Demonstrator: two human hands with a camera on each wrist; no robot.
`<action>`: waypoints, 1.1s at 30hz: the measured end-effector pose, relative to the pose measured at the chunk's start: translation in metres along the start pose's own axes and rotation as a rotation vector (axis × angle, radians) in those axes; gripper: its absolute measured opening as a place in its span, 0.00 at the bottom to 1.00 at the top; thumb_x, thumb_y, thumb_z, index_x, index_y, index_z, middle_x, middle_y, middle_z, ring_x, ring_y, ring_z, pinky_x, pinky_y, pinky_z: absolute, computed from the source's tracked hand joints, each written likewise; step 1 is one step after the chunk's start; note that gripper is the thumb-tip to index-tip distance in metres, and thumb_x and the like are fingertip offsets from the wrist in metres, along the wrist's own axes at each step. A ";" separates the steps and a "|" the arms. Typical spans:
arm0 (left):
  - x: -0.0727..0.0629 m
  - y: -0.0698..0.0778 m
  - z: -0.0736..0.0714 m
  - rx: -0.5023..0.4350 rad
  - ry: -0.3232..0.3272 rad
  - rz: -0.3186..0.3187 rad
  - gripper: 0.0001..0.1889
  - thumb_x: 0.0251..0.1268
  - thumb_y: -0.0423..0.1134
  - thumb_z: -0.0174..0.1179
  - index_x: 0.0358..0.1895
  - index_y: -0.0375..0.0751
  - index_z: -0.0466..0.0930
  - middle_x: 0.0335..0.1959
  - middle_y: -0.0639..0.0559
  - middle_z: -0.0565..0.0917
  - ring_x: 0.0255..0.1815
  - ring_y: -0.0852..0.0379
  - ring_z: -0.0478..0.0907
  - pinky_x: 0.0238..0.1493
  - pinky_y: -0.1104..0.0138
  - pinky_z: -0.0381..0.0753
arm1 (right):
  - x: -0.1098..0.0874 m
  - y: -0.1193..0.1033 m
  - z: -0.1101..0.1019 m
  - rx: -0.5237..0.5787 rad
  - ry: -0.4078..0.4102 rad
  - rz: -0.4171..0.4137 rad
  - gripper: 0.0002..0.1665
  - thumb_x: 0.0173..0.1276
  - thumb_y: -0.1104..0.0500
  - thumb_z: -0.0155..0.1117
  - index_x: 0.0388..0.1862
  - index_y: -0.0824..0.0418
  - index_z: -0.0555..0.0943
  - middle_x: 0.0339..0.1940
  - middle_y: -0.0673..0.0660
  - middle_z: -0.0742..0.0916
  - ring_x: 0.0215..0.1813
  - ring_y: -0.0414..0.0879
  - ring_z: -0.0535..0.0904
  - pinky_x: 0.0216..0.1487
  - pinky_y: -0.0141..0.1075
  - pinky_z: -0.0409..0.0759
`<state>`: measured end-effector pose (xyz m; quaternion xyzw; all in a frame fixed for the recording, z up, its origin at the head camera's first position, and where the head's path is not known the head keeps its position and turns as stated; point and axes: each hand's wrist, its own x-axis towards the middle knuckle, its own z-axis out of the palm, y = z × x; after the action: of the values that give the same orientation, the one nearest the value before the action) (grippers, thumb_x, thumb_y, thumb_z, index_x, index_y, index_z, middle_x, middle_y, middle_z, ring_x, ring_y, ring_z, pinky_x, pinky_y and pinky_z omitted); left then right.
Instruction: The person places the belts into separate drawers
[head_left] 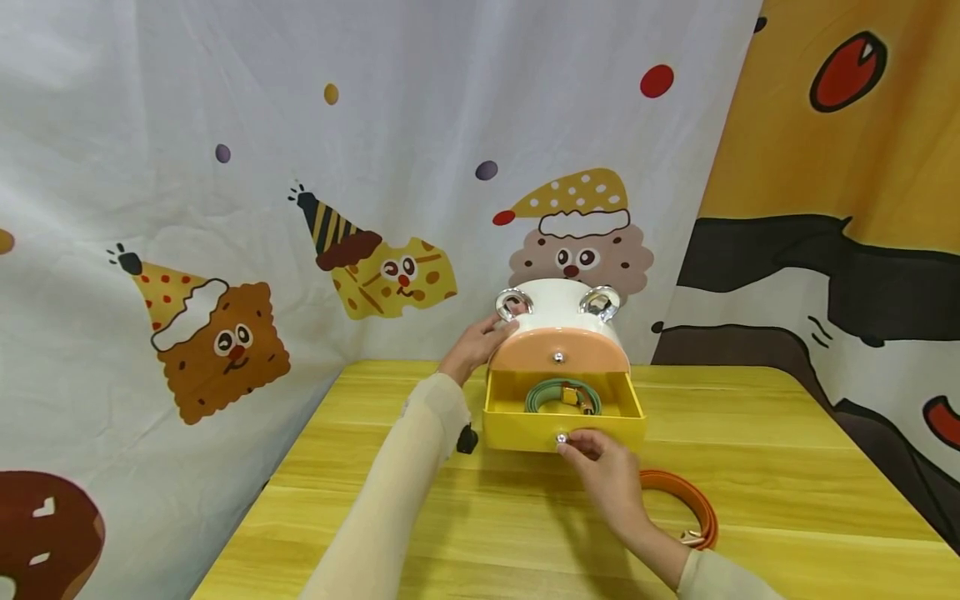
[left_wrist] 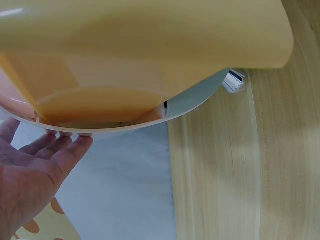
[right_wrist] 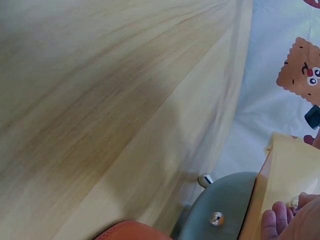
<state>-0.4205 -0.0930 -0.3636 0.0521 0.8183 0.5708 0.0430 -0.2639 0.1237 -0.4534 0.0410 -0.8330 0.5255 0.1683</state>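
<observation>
A small storage box (head_left: 573, 300) has a white rounded top, silver ring ears and a peach upper front (head_left: 525, 354). Its yellow drawer (head_left: 517, 432) stands pulled out, with a coiled green belt (head_left: 547, 388) inside. My right hand (head_left: 611, 479) pinches the drawer's silver knob (head_left: 562, 438) between thumb and finger. Against the left side of the box lies my left hand (head_left: 480, 346); the left wrist view has its fingertips (left_wrist: 82, 141) touching the shell's edge. Below the drawer, the right wrist view shows a grey-green rounded front (right_wrist: 200, 220) with another silver knob (right_wrist: 216, 218).
On the wooden table (head_left: 360, 492), a coiled orange belt (head_left: 693, 496) lies just right of the box, partly behind my right forearm. A printed cloth (head_left: 420, 125) with cartoon figures hangs behind the table.
</observation>
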 end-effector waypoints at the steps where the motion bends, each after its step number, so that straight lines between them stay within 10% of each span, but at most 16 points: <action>1: 0.000 0.000 0.000 -0.003 0.000 0.000 0.42 0.64 0.69 0.57 0.78 0.57 0.59 0.77 0.45 0.61 0.75 0.43 0.58 0.72 0.51 0.60 | 0.000 0.000 0.000 0.001 0.000 0.000 0.07 0.61 0.59 0.76 0.38 0.57 0.88 0.34 0.50 0.90 0.34 0.41 0.84 0.31 0.30 0.80; 33: 0.002 -0.001 -0.001 0.010 -0.009 -0.006 0.44 0.64 0.69 0.57 0.79 0.55 0.57 0.76 0.41 0.61 0.76 0.42 0.57 0.73 0.51 0.58 | 0.033 -0.001 0.014 -0.027 0.015 0.064 0.09 0.64 0.56 0.74 0.40 0.59 0.89 0.34 0.52 0.89 0.35 0.44 0.83 0.32 0.32 0.78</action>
<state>-0.4225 -0.0942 -0.3639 0.0524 0.8212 0.5661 0.0479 -0.2983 0.1149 -0.4474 0.0084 -0.8396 0.5196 0.1581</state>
